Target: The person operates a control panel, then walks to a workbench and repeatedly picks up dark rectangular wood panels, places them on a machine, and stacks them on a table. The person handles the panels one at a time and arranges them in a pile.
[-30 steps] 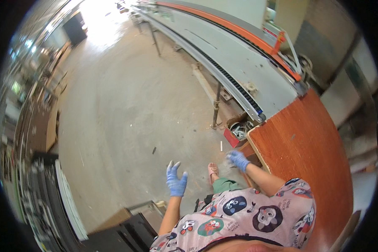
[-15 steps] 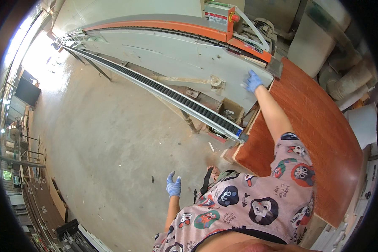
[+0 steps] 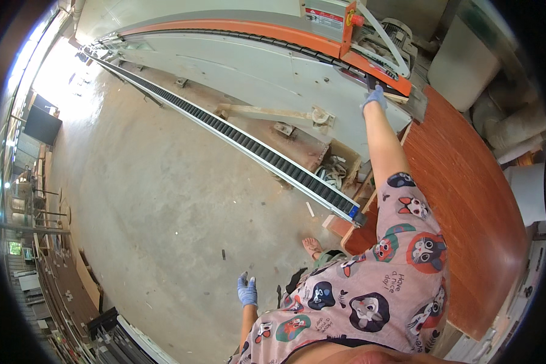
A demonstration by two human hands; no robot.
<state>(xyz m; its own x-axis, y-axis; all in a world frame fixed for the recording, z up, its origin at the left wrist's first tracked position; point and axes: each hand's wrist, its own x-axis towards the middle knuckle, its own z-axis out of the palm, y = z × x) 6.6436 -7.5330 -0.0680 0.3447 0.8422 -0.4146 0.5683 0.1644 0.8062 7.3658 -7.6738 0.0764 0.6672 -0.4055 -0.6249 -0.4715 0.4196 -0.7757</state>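
Note:
My right hand (image 3: 375,97), in a blue glove, reaches to the near end of a long machine (image 3: 236,67) with an orange rail. Its fingers look bent and closed at a dark flat piece (image 3: 387,88) under the orange end cover; what lies between the fingertips is too small to make out. Low over the concrete floor hangs my left hand (image 3: 247,290), gloved too, with thumb and fingers apart and nothing in it. Beside my right arm spreads a reddish-brown wood-grain tabletop (image 3: 461,200).
A narrow roller conveyor (image 3: 242,136) slants from the far left to the tabletop's corner. Under it stands a box of scraps (image 3: 337,170). A red stop button (image 3: 357,20) and a motor (image 3: 394,35) top the machine's end. Stacked boards (image 3: 60,279) line the left side.
My right hand has moved forward from beside the machine's pale side panel to the dark piece at its end. My left hand has sunk slightly. The whole view has shifted a little.

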